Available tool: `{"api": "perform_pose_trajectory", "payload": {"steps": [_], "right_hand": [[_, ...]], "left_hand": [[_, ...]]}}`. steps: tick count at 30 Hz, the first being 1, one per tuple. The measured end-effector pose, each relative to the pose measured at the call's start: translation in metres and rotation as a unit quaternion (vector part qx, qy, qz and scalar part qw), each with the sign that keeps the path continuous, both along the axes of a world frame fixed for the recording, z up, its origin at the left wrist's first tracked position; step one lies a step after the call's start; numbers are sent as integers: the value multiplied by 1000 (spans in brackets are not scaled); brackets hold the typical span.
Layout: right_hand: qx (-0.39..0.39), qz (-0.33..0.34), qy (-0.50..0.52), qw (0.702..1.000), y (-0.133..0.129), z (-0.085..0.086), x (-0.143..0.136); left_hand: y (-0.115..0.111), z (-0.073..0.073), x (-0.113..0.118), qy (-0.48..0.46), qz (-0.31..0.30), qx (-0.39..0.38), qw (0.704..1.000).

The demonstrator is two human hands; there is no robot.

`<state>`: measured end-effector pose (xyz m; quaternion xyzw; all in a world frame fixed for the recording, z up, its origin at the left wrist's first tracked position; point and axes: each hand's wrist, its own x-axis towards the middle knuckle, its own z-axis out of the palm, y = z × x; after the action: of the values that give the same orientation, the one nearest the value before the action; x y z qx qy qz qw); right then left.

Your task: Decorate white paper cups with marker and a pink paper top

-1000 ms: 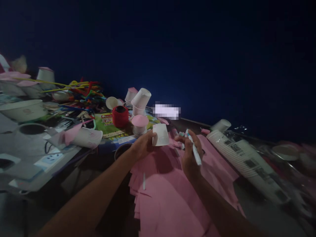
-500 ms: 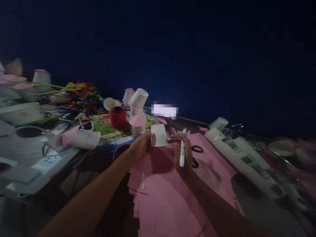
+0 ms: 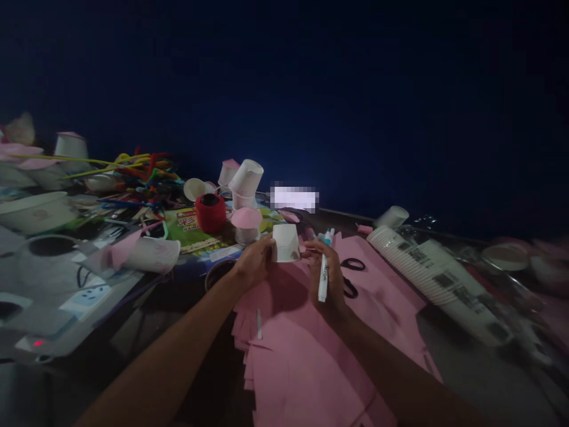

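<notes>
My left hand [image 3: 256, 260] grips a small white paper cup [image 3: 285, 244] by its left side. The cup is upside down, rim lowest, above the pink paper sheets [image 3: 293, 350]. In my right hand [image 3: 328, 276] is a white marker [image 3: 323, 276], its blue-green part [image 3: 328, 238] pointing up and away. The right fingertips are close to the cup's right edge; whether they touch it I cannot tell. Just right of that hand lie dark scissor handles [image 3: 354, 264]. Behind the left hand stands a cup with a pink cone top [image 3: 246, 220].
A red spool [image 3: 210, 213] and stacked cups [image 3: 246, 178] stand behind. Colourful pipe cleaners [image 3: 142, 166] lie at the left, above a power strip [image 3: 86, 296]. A long sleeve of nested paper cups [image 3: 438, 279] lies at the right.
The cup has turned in my left hand, so the print that faced me earlier has moved out of sight. The marker and right hand have shifted slightly left.
</notes>
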<state>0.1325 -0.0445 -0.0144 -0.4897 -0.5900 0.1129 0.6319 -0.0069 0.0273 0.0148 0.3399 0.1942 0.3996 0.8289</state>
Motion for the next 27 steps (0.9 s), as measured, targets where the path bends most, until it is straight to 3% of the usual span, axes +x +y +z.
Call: {"api": "perform_pose_trajectory", "payload": {"steps": [17,27], "right_hand": [[6,-4,-32,999,0,-4,1],[-35,-17,-12,999,-2,0,0]], "left_hand": [[-2,3,2,62,23,14,998],[-3,2,5,72,31,41,996]]}}
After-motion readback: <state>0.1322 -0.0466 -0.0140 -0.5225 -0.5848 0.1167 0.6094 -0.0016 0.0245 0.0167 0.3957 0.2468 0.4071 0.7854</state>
